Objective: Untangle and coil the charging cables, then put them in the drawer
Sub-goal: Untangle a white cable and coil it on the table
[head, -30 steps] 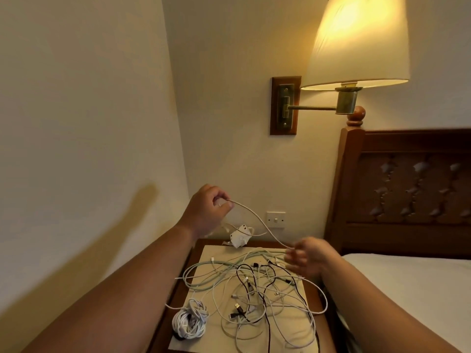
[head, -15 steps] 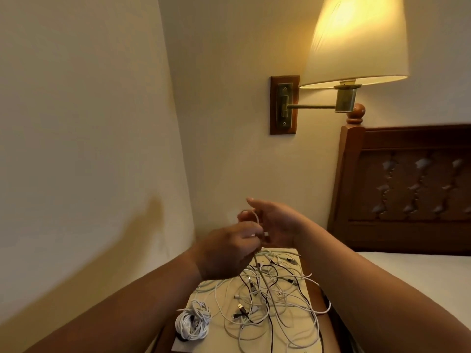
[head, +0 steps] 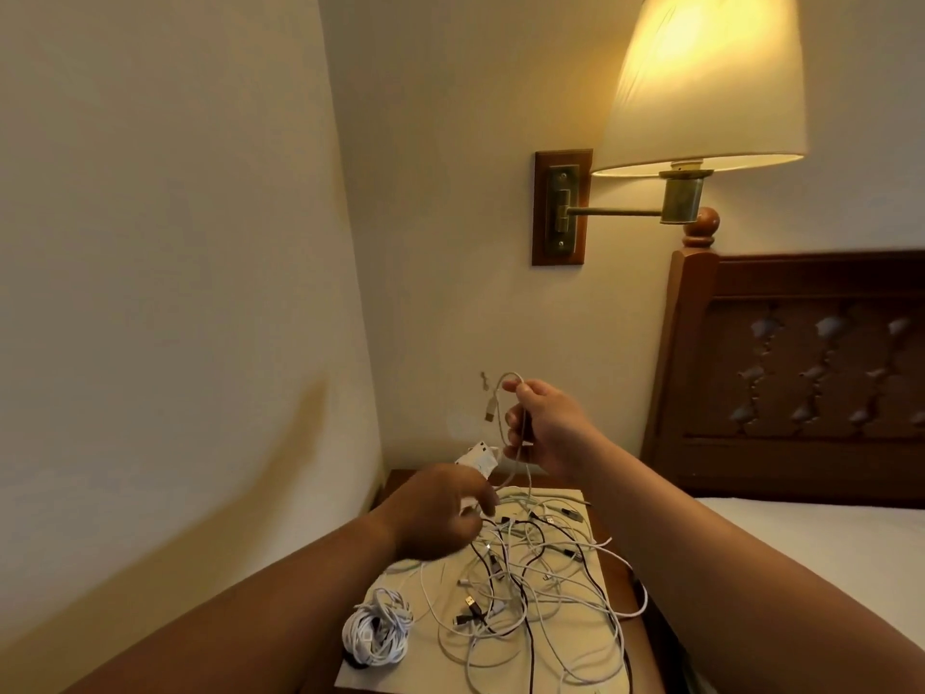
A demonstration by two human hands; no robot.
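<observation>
A coiled cable (head: pixel 378 631) sits near-left on the tabletop (head: pixel 415 679). The left hand (head: pixel 440 513) pinches the white cable (head: pixel 509 375) low, and the right hand (head: pixel 545 428) grips its raised loop. Tugging could tighten knots in the tangle (head: pixel 530 578) or drag it off the tabletop. Its strands are thin, limp, white and black.

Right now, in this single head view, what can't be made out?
Drawer: the wooden nightstand's front is cut off by the bottom edge.
Left hand: blurred; its back hides what the fingers hold.
Tangle of white and black cables: too overlapped to count.
Thin white cable in the right hand: lower end lost in the tangle.
</observation>
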